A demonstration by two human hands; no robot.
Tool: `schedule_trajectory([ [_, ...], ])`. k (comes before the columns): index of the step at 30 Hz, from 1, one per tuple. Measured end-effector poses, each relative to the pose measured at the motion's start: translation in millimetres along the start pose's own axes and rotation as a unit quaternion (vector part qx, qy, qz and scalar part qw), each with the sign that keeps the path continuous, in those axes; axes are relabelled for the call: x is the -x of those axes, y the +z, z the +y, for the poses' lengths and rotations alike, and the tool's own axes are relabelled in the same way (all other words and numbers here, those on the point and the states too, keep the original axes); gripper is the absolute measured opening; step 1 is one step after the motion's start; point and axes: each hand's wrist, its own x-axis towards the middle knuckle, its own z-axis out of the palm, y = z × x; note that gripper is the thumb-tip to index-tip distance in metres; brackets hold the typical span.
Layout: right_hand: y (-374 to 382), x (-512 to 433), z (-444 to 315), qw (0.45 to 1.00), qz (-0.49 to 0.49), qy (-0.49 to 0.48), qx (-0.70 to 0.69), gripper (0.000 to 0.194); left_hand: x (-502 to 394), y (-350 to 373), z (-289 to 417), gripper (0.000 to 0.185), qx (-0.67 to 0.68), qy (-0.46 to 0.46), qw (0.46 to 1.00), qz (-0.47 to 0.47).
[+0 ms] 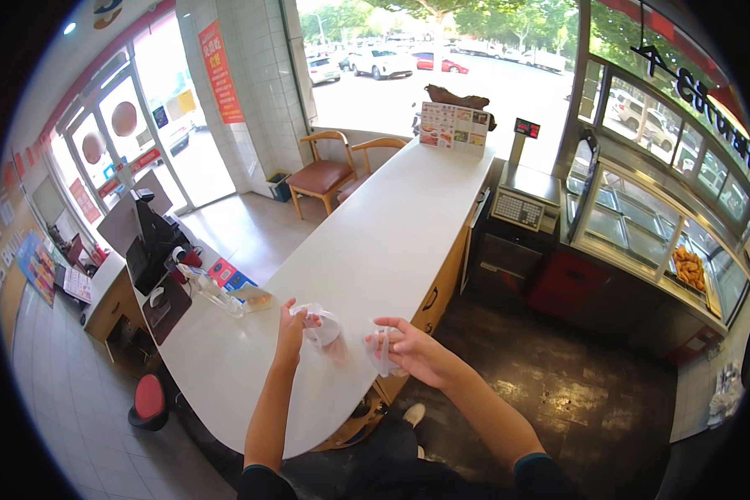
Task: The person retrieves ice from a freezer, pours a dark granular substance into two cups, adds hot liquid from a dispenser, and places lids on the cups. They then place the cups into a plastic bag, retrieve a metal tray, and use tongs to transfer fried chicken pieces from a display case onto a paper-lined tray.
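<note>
Over the white counter, my left hand has its fingers hooked in the handle of a thin clear plastic bag. The bag hangs at or just above the countertop, to the right of that hand; something pale and round-topped shows faintly inside it. At the counter's right edge, my right hand holds another whitish plastic bag or part of one, its film looped about the fingers. Whether the two pieces of plastic join cannot be told. What the film contains on the right is unclear.
Left on the counter are a clear pump bottle, payment-code signs and a black register. A menu stand is at the far end. Beyond the right edge stand a scale and a glass food case. Brown chairs stand behind.
</note>
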Motion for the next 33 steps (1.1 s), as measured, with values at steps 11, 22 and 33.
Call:
schedule_trajectory([
  [11, -134, -187, 5, 0.972, 0.008, 0.165, -0.166, 0.028, 43, 119, -15, 0.026, -0.314, 0.557, 0.752, 0.158],
  [22, -220, -189, -62, 0.898, -0.011, -0.161, 0.409, 0.043, -35, 408, -23, 0.026, -0.230, 0.334, 0.864, -0.299],
  [33, -295, 327, -264, 0.266, 0.793, -0.153, 0.526, 0.071, 168, 817, -49, 0.026, 0.080, -0.142, 0.789, -0.592],
])
